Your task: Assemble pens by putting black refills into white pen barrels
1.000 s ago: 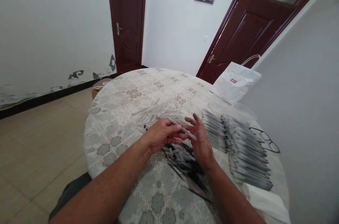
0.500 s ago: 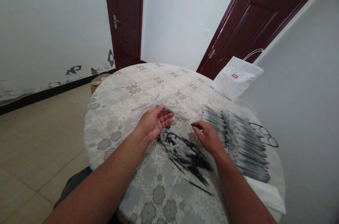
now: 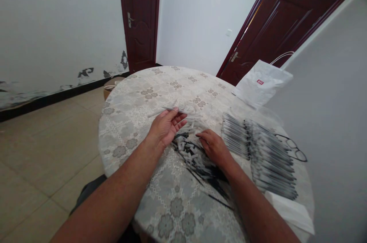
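My left hand (image 3: 164, 126) holds a slim whitish pen barrel (image 3: 168, 108) between thumb and fingers, above a loose pile of similar white barrels (image 3: 195, 120). Lower and to the right, my right hand (image 3: 213, 145) has its fingers drawn together, pointing left; what they hold, if anything, is too small to make out. It hovers over or touches a heap of small clear caps and other small parts (image 3: 186, 149). Thin black refills (image 3: 213, 181) lie in the same heap, partly under my right wrist.
Rows of assembled-looking clear pens (image 3: 269, 162) lie right of my right hand, with a shorter row (image 3: 235, 136) beside them. Eyeglasses (image 3: 295, 149), a white paper or cloth (image 3: 291, 210) and a white bag (image 3: 262, 84) are on the round table (image 3: 172, 78).
My hands were together around a pale barrel, then parted. My right hand moved away right, then back left over the small parts. The left now holds a barrel over the white pile.
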Demonstrator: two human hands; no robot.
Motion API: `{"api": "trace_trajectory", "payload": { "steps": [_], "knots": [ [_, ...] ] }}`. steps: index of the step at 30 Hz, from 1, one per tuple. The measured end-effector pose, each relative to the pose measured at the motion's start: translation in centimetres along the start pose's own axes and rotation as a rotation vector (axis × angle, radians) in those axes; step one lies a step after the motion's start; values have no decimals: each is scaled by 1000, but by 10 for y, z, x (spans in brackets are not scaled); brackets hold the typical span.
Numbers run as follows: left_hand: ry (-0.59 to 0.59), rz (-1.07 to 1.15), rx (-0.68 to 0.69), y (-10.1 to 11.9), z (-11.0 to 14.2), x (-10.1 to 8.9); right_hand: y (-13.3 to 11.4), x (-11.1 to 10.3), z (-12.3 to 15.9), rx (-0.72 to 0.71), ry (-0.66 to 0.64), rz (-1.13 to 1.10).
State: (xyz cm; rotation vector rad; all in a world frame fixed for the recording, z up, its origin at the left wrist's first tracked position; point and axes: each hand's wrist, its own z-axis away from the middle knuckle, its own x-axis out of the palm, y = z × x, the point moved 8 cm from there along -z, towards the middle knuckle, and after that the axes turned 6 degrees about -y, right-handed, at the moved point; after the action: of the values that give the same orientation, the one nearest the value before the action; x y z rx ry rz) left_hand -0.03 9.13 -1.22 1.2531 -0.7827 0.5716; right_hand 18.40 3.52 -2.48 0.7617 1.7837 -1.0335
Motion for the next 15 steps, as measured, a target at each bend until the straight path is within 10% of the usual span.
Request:
{"api": "trace_trajectory", "payload": {
  "steps": [15],
  "knots": [
    [-5, 32, 8, 5, 0, -2, -13, 24, -48, 132, -234, 157]
  ]
}}
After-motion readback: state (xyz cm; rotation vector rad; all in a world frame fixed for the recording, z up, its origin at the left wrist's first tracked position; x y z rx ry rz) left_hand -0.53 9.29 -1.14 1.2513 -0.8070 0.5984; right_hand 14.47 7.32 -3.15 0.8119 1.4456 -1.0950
